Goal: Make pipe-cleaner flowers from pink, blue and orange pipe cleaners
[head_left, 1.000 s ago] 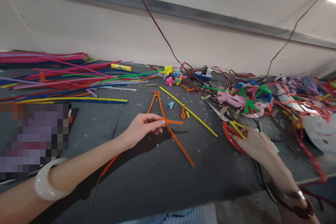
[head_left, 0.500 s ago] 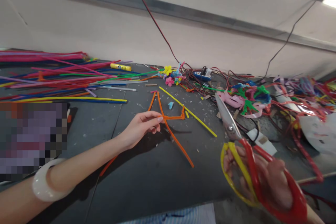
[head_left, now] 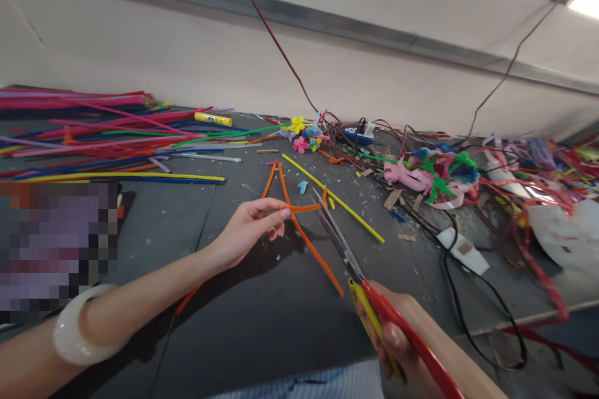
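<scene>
My left hand [head_left: 264, 218] pinches a short orange pipe cleaner [head_left: 305, 207] between thumb and fingers, its free end pointing right. Beneath it lies a long orange pipe cleaner [head_left: 318, 257] folded into an upside-down V on the table. In my right hand [head_left: 397, 324] is a pair of scissors [head_left: 344, 249] with red and yellow handles. The scissor blades meet the free end of the short orange pipe cleaner; whether they have cut through is too fine to tell. A yellow pipe cleaner [head_left: 346, 206] lies just beyond the tips, close to a small light-blue scrap [head_left: 303, 187].
Bundles of coloured pipe cleaners [head_left: 112, 131] cover the back left, with a yellow glue stick [head_left: 213, 120] among them. Small craft flowers [head_left: 302, 134] sit by the wall. Cables, scraps and a pink and green craft piece [head_left: 428, 171] crowd the right. A black cable [head_left: 452, 287] hangs over the edge.
My right hand has brought the scissors leftward to the orange pipe cleaner, and their handles have closed together. The left hand stays nearly in place.
</scene>
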Demonstrator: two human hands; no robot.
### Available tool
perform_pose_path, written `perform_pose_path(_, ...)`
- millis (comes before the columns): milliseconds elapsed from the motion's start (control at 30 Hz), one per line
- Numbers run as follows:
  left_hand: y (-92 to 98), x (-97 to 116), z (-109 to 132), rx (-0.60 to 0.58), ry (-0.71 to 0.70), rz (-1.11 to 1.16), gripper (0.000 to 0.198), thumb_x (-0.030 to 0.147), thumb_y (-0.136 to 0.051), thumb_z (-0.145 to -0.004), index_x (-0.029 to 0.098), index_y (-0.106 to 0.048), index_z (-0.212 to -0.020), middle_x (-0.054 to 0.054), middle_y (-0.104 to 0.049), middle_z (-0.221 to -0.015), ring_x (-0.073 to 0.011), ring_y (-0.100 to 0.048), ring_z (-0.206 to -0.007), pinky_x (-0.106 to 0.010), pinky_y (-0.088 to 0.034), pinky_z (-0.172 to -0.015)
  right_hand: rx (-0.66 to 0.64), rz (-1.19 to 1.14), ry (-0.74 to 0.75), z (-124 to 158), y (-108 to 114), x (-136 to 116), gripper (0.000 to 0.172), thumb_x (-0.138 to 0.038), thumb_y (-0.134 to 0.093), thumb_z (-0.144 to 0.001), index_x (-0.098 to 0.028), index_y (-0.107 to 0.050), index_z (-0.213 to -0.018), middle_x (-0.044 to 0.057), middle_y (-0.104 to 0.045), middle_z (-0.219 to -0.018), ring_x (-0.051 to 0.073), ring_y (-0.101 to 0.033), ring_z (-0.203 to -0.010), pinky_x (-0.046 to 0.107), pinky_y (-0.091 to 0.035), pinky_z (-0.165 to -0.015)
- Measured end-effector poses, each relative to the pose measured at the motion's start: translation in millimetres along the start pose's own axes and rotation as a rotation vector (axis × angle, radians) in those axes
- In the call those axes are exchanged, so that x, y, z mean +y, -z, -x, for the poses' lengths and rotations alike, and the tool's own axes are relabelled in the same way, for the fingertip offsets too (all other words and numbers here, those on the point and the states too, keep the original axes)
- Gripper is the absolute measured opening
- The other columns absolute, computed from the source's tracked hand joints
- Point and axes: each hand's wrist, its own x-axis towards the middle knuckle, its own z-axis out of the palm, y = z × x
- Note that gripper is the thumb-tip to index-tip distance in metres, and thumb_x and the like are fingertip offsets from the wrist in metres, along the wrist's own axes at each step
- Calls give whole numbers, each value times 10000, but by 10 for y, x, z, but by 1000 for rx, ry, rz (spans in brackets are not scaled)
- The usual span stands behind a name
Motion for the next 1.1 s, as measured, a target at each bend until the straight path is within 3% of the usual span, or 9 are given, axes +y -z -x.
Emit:
perform_pose_path(167, 6, -9, 14, -37, 2, -87, 156, 294, -652, -710, 149, -617, -754, 37, -546, -497, -54, -445, -448, -173, -354, -456, -20, -41, -93, -68, -57, -22, 606, -741, -274, -727, -168, -471, -749, -29, -446, -489, 77, -408, -400, 171, -301, -358)
perform_pose_path(333, 38, -48, 3, -72, -7, -151, 160, 302, -636, -725, 149, -613, -766, 34, -550, -514, -58, -454, -452, -181, -358, -463, 57, -27, -252, -79, -142, -43, 503, -665, -319, -778, -186, -400, -647, -49, -398, -448, 69, -402, -342, 164, -268, -315)
perform_pose_path(500, 46, -47, 2, -69, -22, -184, 147, 292, -633, -725, 152, -616, -765, 28, -554, -508, -68, -457, -450, -187, -368, -461, 168, 16, -304, -133, -149, -110, 484, -626, -302, -803, -201, -372, -583, -56, -373, -380, 73, -353, -297, 182, -278, -309)
perform_pose_path(633, 18, 5, 26, -66, -69, -295, 147, 298, -611, -734, 162, -645, -778, 25, -551, -512, -76, -469, -443, -185, -366, -440, 338, 300, -259, -220, 140, 58, 469, -593, -352, -784, -204, -435, -535, -14, -446, -418, 121, -454, -400, 215, -346, -408)
perform_pose_path(800, -39, 41, 70, -116, -171, -448, 125, 261, -589, -741, 173, -676, -756, -24, -612, -733, -89, -529, -514, -186, -420, -467, 460, 851, -402, -320, 614, 425, 362, -492, -438, -777, -197, -591, -634, 88, -605, -580, 249, -579, -560, 312, -384, -494)
perform_pose_path(867, -49, 31, 79, -153, -184, -463, 139, 257, -574, -753, 173, -682, -775, -37, -613, -794, -94, -539, -534, -189, -443, -480, 528, 900, -259, -376, 652, 458, 300, -441, -491, -770, -184, -644, -744, 128, -643, -735, 284, -603, -704, 349, -422, -569)
perform_pose_path(967, -51, 20, 85, -219, -192, -490, 170, 263, -550, -776, 171, -686, -820, -40, -603, -800, -92, -538, -527, -190, -455, -475, 564, 701, 140, -561, 511, 308, 225, -344, -514, -799, -215, -656, -915, 106, -642, -952, 256, -581, -910, 365, -442, -751)
perform_pose_path(1033, -51, 31, 91, -239, -198, -494, 167, 264, -552, -778, 167, -682, -821, -40, -601, -794, -91, -541, -522, -189, -458, -469, 404, 508, 330, -750, 358, 130, 197, -318, -535, -798, -228, -660, -922, 64, -650, -973, 220, -582, -926, 343, -439, -805)
perform_pose_path(1100, -54, 52, 100, -226, -199, -492, 148, 260, -568, -767, 165, -678, -797, -41, -608, -797, -92, -548, -527, -189, -466, -480, 173, 334, 426, -943, 223, -30, 185, -319, -570, -781, -224, -668, -906, 30, -670, -931, 187, -600, -885, 304, -448, -797)
